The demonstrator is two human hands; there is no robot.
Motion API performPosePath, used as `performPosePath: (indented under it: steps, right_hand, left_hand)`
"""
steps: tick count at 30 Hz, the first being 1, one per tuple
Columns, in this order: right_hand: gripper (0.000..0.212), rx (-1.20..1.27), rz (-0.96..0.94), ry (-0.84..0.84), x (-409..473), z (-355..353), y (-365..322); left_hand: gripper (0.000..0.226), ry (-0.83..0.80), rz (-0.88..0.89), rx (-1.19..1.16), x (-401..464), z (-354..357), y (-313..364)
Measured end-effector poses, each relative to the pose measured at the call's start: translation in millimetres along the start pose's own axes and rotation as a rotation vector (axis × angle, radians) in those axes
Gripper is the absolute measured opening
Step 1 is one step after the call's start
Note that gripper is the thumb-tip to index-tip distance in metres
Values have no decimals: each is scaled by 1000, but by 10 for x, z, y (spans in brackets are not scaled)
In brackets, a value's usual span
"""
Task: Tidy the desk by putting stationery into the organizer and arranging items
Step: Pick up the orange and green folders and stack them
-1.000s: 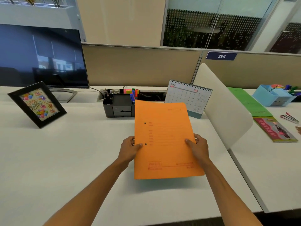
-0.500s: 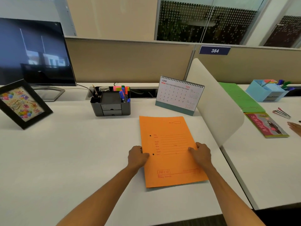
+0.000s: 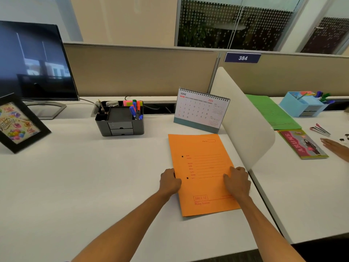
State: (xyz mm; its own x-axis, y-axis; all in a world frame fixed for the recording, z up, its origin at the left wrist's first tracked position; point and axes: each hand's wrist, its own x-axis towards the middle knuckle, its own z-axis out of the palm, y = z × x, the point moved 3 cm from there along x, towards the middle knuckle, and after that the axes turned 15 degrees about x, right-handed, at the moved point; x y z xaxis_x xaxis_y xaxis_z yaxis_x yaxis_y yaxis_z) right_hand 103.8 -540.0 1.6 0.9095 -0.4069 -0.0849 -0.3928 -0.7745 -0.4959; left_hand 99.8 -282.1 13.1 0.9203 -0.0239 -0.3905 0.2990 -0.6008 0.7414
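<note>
on the white bench (image 3: pixel 75 186), the orange folder (image 3: pixel 202 167) lies flat, long axis pointing away from you; your left hand (image 3: pixel 169 181) and right hand (image 3: pixel 237 181) grip its side edges.

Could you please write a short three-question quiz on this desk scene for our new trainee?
1. True or false: the orange folder lies flat on the white desk.
2. What stands directly behind the folder? A) desk calendar B) picture frame C) monitor
3. Which hand rests on the folder's punched edge?

Key: 1. True. 2. A. 3. The left hand; the right hand is on the opposite side.
</note>
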Motion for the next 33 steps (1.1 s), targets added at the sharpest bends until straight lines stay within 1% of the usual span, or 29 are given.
performPosePath:
  steps: [3, 6, 9, 13, 15, 23, 24, 26, 28, 30, 31, 33]
  right_hand:
    - [28, -24, 7, 30, 44, -42, 85]
    - [23, -20, 8, 62, 94, -100, 162]
    - [25, -37, -5, 55, 160, -140, 240]
    - [22, -51, -19, 45, 191, -177, 294]
    - [23, -46, -18, 50, 182, -190, 297]
    - [32, -4, 22, 108, 131, -201, 241]
    - [33, -9, 20, 115, 126, -190, 221]
    - [36, 10, 8, 137, 98, -160, 163]
    - [43, 36, -17, 155, 42, -111, 80]
    - [50, 45, -61, 145, -32, -44, -38]
    - [53, 54, -89, 116, -85, -9, -117]
    - [58, 76, -162, 63, -167, 85, -279]
  left_hand:
    - [23, -14, 26, 7, -5, 100, 114]
    - [29, -29, 45, 6, 1, 209, 206]
    - [23, -35, 45, 22, 28, 297, 272]
    - [18, -27, 45, 48, 76, 378, 333]
    - [14, -20, 54, 60, 71, 386, 361]
    - [15, -34, 75, 77, 92, 401, 334]
    - [13, -35, 80, 93, 91, 397, 332]
    - [2, -33, 77, 140, 69, 369, 335]
    - [15, -11, 65, 184, 54, 335, 300]
    - [14, 15, 75, 287, 23, 268, 233]
    - [20, 11, 85, 338, 7, 230, 176]
    - [50, 8, 109, 387, -3, 137, 25]
